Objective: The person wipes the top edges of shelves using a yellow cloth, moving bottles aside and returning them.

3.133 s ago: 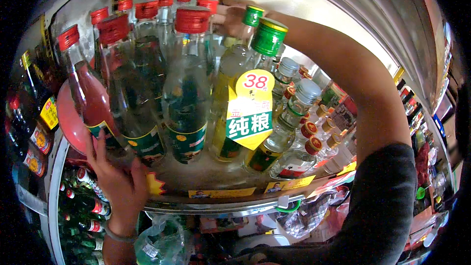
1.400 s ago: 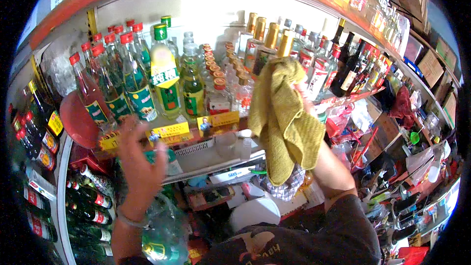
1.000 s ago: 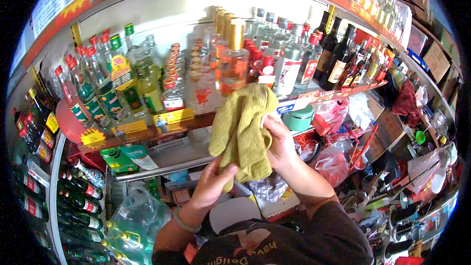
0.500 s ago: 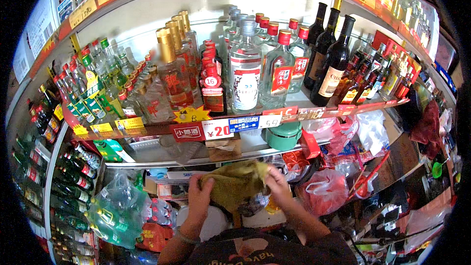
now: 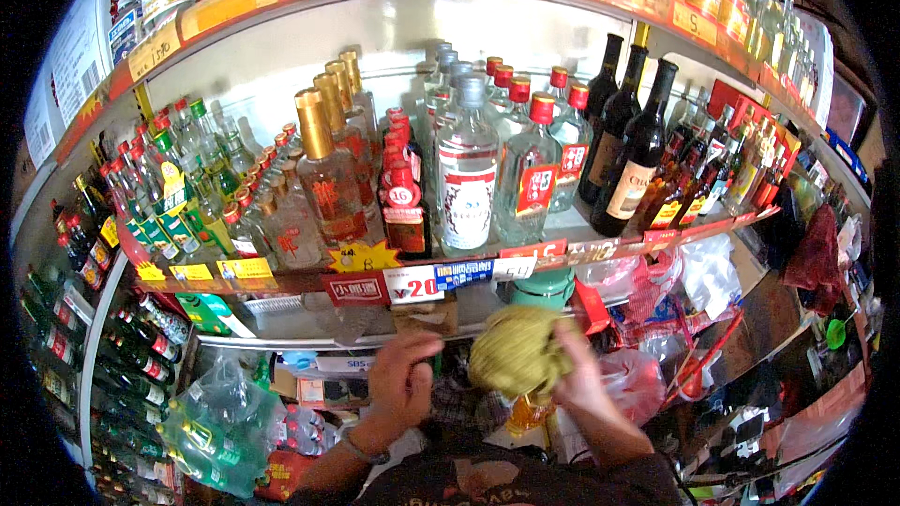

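My right hand point(image 5: 583, 373) grips a yellow-green cloth point(image 5: 514, 352), which is bunched into a rounded wad in front of my body. To its left, my left hand point(image 5: 398, 392) is raised with bent fingers and the thumb apart, holding nothing. Both hands are below the front edge of a bottle shelf point(image 5: 375, 289). Just above the cloth, a green round container point(image 5: 544, 289) shows partly under that shelf edge. Standing on the shelf are a large clear bottle point(image 5: 466, 169), clear bottles with red caps point(image 5: 528, 173), gold-capped bottles point(image 5: 328, 178) and dark wine bottles point(image 5: 637, 155).
Small bottles point(image 5: 178, 197) crowd the shelf's left end, and amber bottles point(image 5: 689, 183) its right. Lower left is a plastic-wrapped pack of green bottles point(image 5: 220, 431). A lower shelf edge point(image 5: 281, 342) runs behind my hands. Plastic bags point(image 5: 708, 276) hang at the right.
The cloth was spread between both hands; now my left hand has let go and the right holds it gathered into a wad. The view has tilted slightly, so the shelf sits lower.
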Available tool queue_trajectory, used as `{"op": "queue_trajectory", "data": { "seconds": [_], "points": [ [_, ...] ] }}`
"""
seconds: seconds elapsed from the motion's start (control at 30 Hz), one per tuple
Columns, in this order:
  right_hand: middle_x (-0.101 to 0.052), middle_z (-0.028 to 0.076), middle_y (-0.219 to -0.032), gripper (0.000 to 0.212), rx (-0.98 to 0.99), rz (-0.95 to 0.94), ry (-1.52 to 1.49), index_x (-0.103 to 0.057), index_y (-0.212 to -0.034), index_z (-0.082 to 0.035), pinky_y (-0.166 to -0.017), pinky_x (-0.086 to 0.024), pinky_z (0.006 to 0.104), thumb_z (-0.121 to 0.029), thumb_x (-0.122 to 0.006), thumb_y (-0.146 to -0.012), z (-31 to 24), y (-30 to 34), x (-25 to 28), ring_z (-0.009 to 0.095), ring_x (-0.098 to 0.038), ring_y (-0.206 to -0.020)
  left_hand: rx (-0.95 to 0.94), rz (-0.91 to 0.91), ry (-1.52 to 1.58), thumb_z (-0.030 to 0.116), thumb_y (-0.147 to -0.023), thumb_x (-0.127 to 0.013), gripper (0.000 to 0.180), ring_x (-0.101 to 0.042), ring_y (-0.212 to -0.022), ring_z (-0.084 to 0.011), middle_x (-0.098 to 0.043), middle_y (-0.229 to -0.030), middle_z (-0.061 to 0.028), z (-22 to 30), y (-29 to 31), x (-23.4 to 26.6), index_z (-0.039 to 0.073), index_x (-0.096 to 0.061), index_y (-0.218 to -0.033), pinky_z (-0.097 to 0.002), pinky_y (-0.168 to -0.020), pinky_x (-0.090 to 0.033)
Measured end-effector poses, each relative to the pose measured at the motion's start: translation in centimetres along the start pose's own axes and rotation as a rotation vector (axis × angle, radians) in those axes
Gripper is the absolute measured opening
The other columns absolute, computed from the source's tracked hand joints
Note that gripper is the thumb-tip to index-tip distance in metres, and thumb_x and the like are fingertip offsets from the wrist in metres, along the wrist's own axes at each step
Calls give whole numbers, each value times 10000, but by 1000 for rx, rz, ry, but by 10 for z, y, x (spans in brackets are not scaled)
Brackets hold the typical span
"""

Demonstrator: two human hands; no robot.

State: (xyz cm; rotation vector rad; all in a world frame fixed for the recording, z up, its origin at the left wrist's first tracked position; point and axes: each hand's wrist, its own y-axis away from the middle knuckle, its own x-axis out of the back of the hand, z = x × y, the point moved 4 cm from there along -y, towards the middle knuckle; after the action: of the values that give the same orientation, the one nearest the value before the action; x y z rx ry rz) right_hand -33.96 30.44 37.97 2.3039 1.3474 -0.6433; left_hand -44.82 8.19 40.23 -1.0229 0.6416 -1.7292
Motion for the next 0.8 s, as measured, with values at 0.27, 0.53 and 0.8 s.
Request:
{"op": "queue_trajectory", "data": {
  "seconds": [0.27, 0.53, 0.8],
  "points": [
    [-528, 132, -1227, 448, 1347, 30, 366, -407, -1317, -22, -975, -404, 408, -175, -539, -917, -191, -59, -80, 266, -514, -1135, -70, 327, -558, 293, -903, -494, 535, -317, -1285, -426, -321, -1396, -275, -78, -47, 63, -34, -370, -1307, -528, -1073, -212],
    [-571, 178, -1193, 481, 2336, -210, 1985, -561, -1204, -27, -1006, -370, 492, -105, -636, -735, -266, -135, -150, 388, -518, -1136, -65, 112, -826, 449, -900, -473, 665, -228, -1352, -430, -263, -1449, -263, -111, -66, 65, 12, -312, -1374, -590, -1090, -132],
    [-549, 165, -1198, 391, 2226, -305, 2136, -529, -1245, -59, -869, -457, 429, -168, -483, -872, -272, -194, -214, 343, -559, -1036, -184, 179, -887, 615, -881, -403, 746, -224, -1362, -422, -272, -1455, -243, -122, -62, 60, 67, -326, -1381, -613, -1083, -137]
  ]
}}
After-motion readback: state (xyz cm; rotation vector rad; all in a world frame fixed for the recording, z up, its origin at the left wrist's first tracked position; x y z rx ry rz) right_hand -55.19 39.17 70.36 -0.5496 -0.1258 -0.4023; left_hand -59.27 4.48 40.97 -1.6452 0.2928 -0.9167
